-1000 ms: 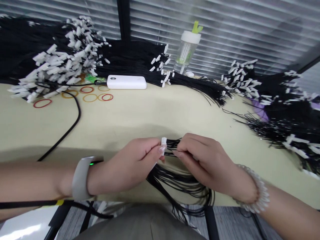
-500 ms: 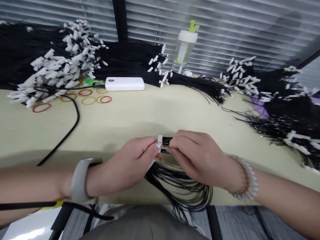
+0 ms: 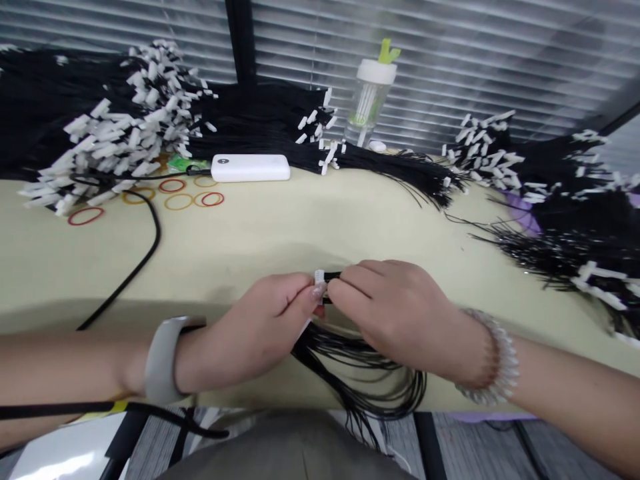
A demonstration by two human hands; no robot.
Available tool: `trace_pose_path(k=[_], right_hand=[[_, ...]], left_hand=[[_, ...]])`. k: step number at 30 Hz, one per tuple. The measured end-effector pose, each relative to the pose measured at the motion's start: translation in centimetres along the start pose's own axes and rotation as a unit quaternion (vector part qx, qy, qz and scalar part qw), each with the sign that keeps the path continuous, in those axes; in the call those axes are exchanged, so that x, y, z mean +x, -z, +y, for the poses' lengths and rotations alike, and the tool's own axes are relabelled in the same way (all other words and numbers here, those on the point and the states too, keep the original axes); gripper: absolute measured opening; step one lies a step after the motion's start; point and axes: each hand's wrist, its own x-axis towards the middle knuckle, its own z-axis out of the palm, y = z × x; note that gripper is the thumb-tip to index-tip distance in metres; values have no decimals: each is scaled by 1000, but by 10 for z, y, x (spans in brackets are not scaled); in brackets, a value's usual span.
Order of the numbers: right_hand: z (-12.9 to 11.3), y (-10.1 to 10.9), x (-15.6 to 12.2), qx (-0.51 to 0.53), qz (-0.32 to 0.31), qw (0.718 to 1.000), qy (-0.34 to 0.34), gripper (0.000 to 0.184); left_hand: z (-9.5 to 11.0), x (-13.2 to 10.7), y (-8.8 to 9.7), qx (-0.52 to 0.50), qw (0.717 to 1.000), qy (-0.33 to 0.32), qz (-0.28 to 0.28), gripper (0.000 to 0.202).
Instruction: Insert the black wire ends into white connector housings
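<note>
Between finger and thumb, my left hand [image 3: 273, 320] pinches a white plastic connector [image 3: 319, 276] near the table's front edge. Black wires [image 3: 332, 275] run from the connector's right side to my right hand [image 3: 393, 307], whose closed fingers grip them close to the connector. The fingertips of the right hand are partly hidden behind its knuckles. Below both hands, the rest of the black wire bundle [image 3: 370, 393] loops down over the table edge. A second white piece [image 3: 304, 328] shows under my left hand, mostly covered.
White-ended black wire bundles [image 3: 110, 147] lie at the back left, with more bundles [image 3: 505, 167] at the right. A white power bank [image 3: 250, 168], rubber bands [image 3: 179, 201] and a clear bottle [image 3: 367, 100] stand or lie behind my hands. A black cable [image 3: 135, 270] crosses the left side.
My right hand has shifted slightly left along the wires, its fingers now closer to the connector. My left hand keeps its hold in nearly the same place.
</note>
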Motion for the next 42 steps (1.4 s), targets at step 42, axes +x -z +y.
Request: trace_pose_path(k=[42], right_hand=[[10, 19, -19, 242, -81, 961, -106, 31]], left_hand=[[-4, -3, 0, -73, 994, 65, 56, 32]])
